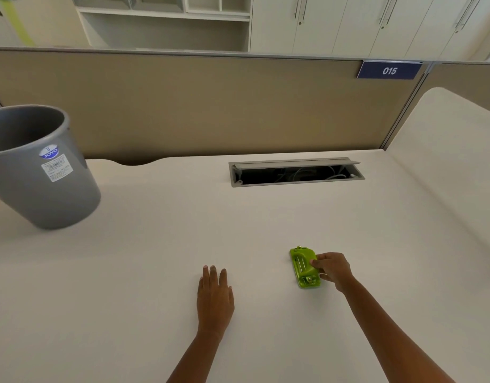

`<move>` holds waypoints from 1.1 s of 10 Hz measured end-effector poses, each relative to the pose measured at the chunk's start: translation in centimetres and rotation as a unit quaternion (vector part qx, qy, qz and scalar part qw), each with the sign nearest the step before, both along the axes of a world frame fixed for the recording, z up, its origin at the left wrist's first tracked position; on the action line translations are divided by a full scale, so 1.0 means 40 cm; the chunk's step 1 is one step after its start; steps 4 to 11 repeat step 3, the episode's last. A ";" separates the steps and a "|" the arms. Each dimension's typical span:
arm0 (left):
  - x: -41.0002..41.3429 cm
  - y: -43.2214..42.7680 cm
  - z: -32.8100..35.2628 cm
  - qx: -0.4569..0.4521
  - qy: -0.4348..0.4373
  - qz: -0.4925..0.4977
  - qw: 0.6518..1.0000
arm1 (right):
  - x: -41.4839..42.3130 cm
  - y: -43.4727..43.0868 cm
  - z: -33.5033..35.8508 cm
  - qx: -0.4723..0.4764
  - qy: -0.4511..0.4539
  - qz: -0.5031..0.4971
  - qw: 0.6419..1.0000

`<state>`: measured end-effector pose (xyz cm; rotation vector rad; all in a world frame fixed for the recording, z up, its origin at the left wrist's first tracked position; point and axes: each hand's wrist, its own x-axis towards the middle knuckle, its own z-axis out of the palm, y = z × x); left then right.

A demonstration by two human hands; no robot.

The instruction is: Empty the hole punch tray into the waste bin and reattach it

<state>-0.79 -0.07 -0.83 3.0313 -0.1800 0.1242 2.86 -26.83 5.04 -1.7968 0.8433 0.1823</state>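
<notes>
A small lime-green hole punch [303,265] lies on the white desk [161,244], right of centre and near me. My right hand [332,269] comes at it from the right, with fingers closed around its right side. The punch rests on the desk surface. My left hand [214,291] lies flat on the desk with palm down and fingers apart, holding nothing, well left of the punch. A grey plastic waste bin [42,172] with a white label stands on the desk at the far left. The punch's tray is not visible from this angle.
An open cable hatch [296,172] with wires inside is set into the desk behind the punch. A beige partition [210,106] with a blue "015" sign [389,70] closes the back. A second desk [459,150] adjoins on the right.
</notes>
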 end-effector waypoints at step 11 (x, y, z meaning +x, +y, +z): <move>0.024 0.030 -0.023 -0.023 -0.010 -0.027 0.999 | -0.044 0.131 0.004 -0.268 -0.094 0.085 0.955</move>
